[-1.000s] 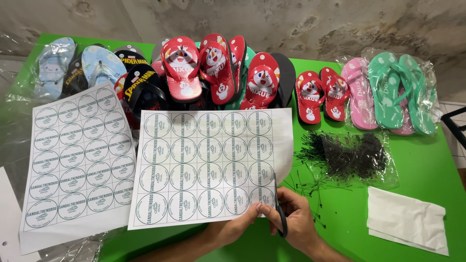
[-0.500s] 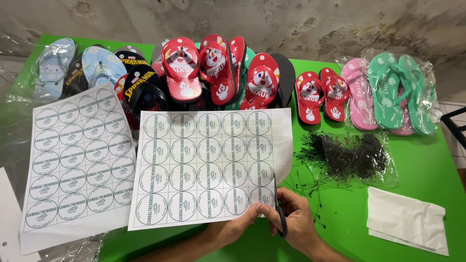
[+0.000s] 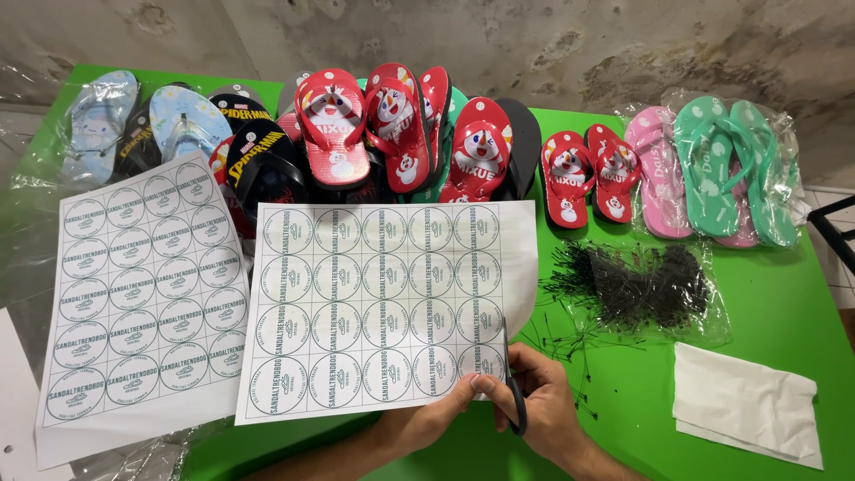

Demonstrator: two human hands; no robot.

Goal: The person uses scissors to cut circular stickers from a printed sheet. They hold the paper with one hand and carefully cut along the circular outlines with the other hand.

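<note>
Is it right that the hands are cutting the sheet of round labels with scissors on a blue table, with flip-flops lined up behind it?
Not quite: the table is green, not blue, as the head view shows. The rest holds: the right hand works scissors into the sheet of round labels, the left hand steadies it, and flip-flops line the back.

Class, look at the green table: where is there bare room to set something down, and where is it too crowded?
Bare green table lies right of the black tie pile, above the white folded sheet. A smaller bare patch sits between the right hand and that white sheet. The back row of sandals is packed, and the label sheets cover the left and middle.
</note>
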